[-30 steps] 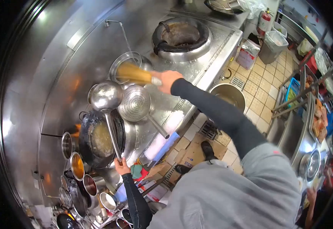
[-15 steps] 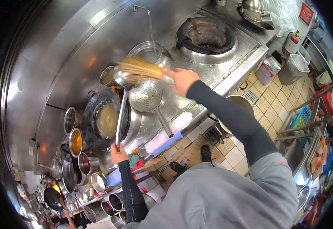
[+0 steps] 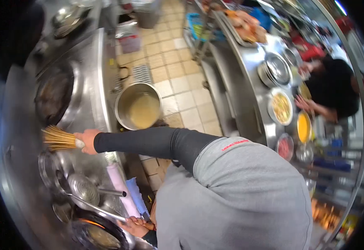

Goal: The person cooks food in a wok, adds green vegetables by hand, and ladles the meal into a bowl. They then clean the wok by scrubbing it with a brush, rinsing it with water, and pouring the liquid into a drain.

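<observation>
My right hand [image 3: 88, 141] is closed around the bound end of a bamboo wok brush [image 3: 59, 138]. The bristles point left over the steel range, beside the far wok burner [image 3: 56, 93]. My left hand [image 3: 134, 227] grips the end of a ladle's long handle [image 3: 102, 210]. That handle crosses over a perforated skimmer [image 3: 83, 188], which lies on the range with its own handle pointing right. Below the ladle, a wok [image 3: 100, 236] holds cloudy liquid, with an orange glow at its rim.
A large pot [image 3: 121, 118] of cloudy liquid stands beside the range. Rolled pink cloth [image 3: 119, 183] and blue cloth [image 3: 136, 196] lie along the front edge. Across the tiled aisle, a co-worker [image 3: 334, 89] reaches over a counter with a bowl of shredded food [image 3: 281, 109] and a yellow bowl [image 3: 303, 127].
My view has swung right, bringing the opposite counter and the co-worker into sight. The brush has moved away from the ladle's bowl towards the far burner. Both hands keep their holds.
</observation>
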`<action>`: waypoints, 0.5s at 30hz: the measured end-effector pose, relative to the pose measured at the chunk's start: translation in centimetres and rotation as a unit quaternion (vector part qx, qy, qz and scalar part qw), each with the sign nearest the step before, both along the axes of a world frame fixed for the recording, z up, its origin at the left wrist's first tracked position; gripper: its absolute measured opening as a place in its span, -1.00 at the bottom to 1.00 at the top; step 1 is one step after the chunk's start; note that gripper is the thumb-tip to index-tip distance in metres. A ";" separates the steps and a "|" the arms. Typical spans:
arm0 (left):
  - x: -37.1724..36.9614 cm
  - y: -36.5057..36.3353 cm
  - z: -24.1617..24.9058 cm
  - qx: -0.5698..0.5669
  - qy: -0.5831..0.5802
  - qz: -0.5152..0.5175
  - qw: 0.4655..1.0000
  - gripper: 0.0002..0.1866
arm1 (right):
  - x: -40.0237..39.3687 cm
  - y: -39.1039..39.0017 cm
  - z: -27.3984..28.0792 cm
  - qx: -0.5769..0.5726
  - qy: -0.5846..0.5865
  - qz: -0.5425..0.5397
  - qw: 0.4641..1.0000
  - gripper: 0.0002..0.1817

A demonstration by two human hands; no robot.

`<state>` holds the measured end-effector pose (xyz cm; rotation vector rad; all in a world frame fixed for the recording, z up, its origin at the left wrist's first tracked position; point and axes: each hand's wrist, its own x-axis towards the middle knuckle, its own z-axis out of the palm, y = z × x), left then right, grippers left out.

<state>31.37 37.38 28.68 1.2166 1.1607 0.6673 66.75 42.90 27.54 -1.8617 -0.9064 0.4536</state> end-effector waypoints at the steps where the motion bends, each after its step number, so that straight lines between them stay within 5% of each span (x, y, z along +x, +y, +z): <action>1: 1.2 0.0 0.7 -0.025 -0.055 0.009 0.998 -0.43 | -0.4 -1.3 -1.1 -0.007 0.008 -0.026 1.000 -0.31; 3: 3.7 0.5 0.2 -0.029 -0.033 0.009 0.999 -0.40 | -0.1 -4.0 -2.9 0.080 0.073 -0.061 0.992 -0.26; 6: 5.3 4.8 -7.8 0.002 0.050 -0.015 0.999 -0.53 | 0.6 -9.7 -3.1 0.094 0.054 -0.043 0.993 -0.25; 8: 8.3 4.9 -8.7 0.030 0.083 -0.031 0.996 -0.59 | 0.6 -12.2 -0.8 0.057 0.079 -0.058 0.994 -0.25; 10: 10.3 5.0 -9.9 -0.028 0.045 0.043 0.998 -0.56 | 0.5 -13.0 -0.2 0.032 0.058 -0.048 0.997 -0.23; 15: 12.1 6.6 -14.0 -0.031 0.057 0.028 0.997 -0.61 | -2.3 -10.5 2.9 0.101 0.053 -0.081 0.990 -0.40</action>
